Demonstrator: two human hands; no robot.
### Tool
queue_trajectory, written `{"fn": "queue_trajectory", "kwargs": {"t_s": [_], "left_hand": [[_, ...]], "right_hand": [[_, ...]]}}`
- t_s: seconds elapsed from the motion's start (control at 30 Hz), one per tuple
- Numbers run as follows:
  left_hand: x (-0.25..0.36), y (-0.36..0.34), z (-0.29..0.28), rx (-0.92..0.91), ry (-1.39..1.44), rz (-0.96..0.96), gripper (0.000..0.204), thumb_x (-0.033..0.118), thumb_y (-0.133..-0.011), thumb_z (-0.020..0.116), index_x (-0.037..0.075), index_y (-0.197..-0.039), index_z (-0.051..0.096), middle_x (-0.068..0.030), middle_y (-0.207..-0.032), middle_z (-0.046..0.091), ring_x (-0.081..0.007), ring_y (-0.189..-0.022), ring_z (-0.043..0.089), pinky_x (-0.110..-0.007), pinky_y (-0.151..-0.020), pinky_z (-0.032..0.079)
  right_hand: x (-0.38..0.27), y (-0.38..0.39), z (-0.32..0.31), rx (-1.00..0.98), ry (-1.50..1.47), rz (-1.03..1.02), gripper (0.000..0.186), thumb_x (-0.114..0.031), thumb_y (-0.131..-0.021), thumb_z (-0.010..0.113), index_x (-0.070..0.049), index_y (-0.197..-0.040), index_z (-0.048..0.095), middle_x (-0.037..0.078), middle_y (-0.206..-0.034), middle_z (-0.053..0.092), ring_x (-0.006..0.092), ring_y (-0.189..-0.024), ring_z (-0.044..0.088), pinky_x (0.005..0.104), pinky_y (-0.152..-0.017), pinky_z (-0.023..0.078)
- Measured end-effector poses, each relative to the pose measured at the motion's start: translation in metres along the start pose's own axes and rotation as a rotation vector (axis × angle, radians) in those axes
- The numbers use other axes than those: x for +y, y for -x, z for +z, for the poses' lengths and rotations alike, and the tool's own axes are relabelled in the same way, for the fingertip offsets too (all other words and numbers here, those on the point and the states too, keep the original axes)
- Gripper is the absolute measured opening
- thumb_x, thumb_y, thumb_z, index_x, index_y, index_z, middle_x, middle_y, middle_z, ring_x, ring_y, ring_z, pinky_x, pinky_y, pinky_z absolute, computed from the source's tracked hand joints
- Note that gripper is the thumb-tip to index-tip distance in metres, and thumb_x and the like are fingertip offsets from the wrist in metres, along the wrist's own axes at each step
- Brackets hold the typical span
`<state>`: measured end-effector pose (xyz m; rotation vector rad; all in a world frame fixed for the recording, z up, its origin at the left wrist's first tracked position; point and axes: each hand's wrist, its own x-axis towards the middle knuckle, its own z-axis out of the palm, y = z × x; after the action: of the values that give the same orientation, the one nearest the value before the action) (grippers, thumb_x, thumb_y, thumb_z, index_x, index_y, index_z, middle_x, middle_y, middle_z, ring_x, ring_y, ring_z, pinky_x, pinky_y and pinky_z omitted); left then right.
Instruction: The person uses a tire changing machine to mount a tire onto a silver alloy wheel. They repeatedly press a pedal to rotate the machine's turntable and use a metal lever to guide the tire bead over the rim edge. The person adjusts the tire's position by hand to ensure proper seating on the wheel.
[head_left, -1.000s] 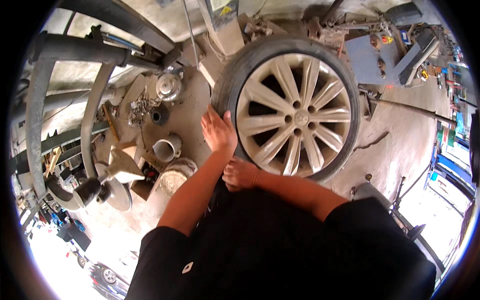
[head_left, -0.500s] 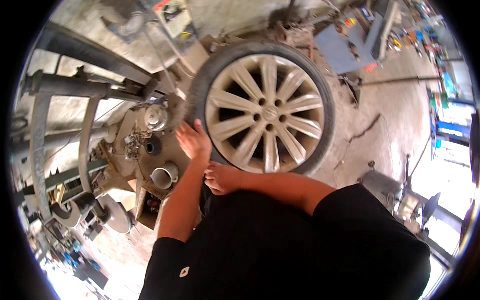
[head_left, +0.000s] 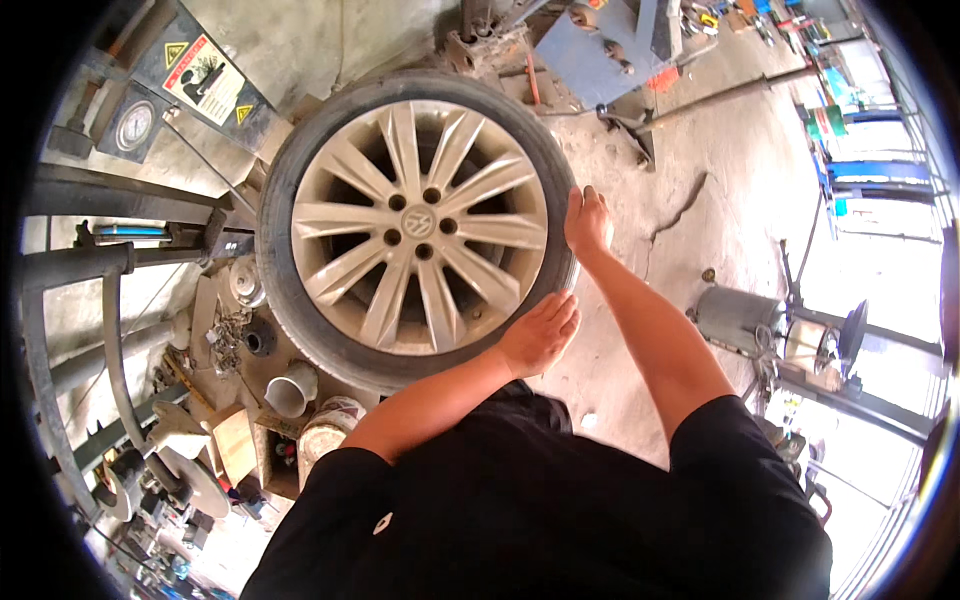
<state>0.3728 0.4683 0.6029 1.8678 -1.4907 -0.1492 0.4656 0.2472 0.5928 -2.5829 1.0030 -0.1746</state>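
A car wheel with a black tyre [head_left: 285, 290] and a dusty spoked alloy rim [head_left: 420, 222] fills the middle of the view. At the tyre's near right edge lies my left hand [head_left: 540, 333], its fingers stretched out flat and wrapped round nothing. Farther up the right side, my right hand [head_left: 590, 225] rests against the tyre's outer edge with its fingers extended and the thumb apart. Neither hand grips anything. The contact under both palms is hidden.
A metal frame [head_left: 70, 265] stands at the left, below a pressure gauge [head_left: 135, 127]. Near it are a grey cup-shaped part [head_left: 291, 390] and a cardboard box [head_left: 235, 445]. A blue-grey metal plate [head_left: 590, 55] lies beyond the wheel. A cylindrical tank [head_left: 735, 318] stands right.
Both hands have moved from the tyre's near left side to its right side. In the picture the wheel now sits farther left, and the surroundings have shifted with the view.
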Motion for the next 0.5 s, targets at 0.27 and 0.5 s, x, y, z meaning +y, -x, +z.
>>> {"fn": "queue_trajectory", "kwargs": {"t_s": [0.27,0.5], "left_hand": [[-0.025,0.0,0.036,-0.053,0.177,-0.083,0.057,0.013,-0.088,0.071,-0.01,-0.139,0.057,-0.027,-0.16,0.045,-0.0425,-0.154,0.038,-0.055,-0.126,0.033],[-0.019,-0.002,0.022,-0.035,0.264,-0.102,0.055,0.014,-0.091,0.071,-0.009,-0.14,0.057,-0.025,-0.155,0.05,-0.0403,-0.15,0.044,-0.052,-0.122,0.04]], "right_hand": [[-0.048,-0.127,0.052,-0.116,0.054,0.187,0.064,-0.055,-0.111,0.035,-0.005,-0.119,0.075,0.03,-0.114,0.075,0.0486,-0.111,0.071,0.0569,-0.096,0.056],[-0.059,-0.123,0.052,-0.149,0.179,0.122,0.062,-0.052,-0.112,0.031,-0.008,-0.111,0.076,0.026,-0.107,0.077,0.0469,-0.103,0.074,0.0587,-0.092,0.057]]}}
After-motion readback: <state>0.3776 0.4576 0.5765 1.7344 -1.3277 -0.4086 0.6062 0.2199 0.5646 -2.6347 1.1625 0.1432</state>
